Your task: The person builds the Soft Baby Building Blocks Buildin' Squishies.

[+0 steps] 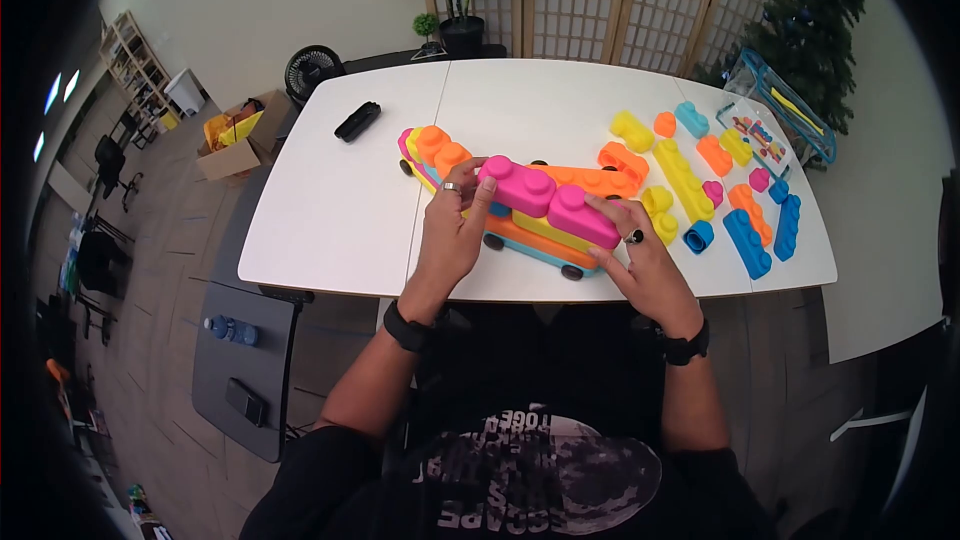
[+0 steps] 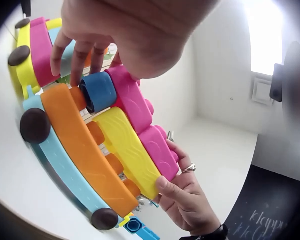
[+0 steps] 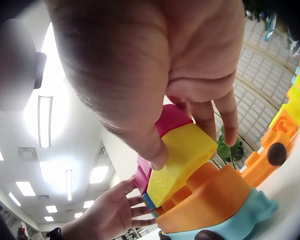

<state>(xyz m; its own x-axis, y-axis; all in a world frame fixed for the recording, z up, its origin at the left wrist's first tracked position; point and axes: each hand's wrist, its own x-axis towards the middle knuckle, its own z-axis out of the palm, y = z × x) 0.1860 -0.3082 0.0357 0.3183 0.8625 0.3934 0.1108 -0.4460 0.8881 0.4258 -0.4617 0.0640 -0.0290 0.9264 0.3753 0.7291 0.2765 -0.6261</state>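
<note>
A toy car of stacked building blocks stands at the table's near edge. It has a light blue wheeled base (image 2: pixel 65 167), an orange block (image 2: pixel 80 145) and a small blue block (image 2: pixel 100 90). A long yellow block (image 2: pixel 127 150) lies above the orange studs, some of which show below it. Two pink blocks (image 1: pixel 518 186) (image 1: pixel 582 217) sit end to end on top. My left hand (image 1: pixel 455 230) pinches the left pink block, thumb on its near side. With the thumb on the yellow block's end, my right hand (image 1: pixel 650 270) grips it and the right pink block.
Behind and to the left are an orange wheeled piece (image 1: pixel 590 180) and another wheeled stack (image 1: pixel 432 152). Several loose blocks (image 1: pixel 683 180) lie at the right, near a picture sheet (image 1: pixel 757 140) and a clear bag (image 1: pixel 785 105). A black case (image 1: pixel 358 121) lies at the far left.
</note>
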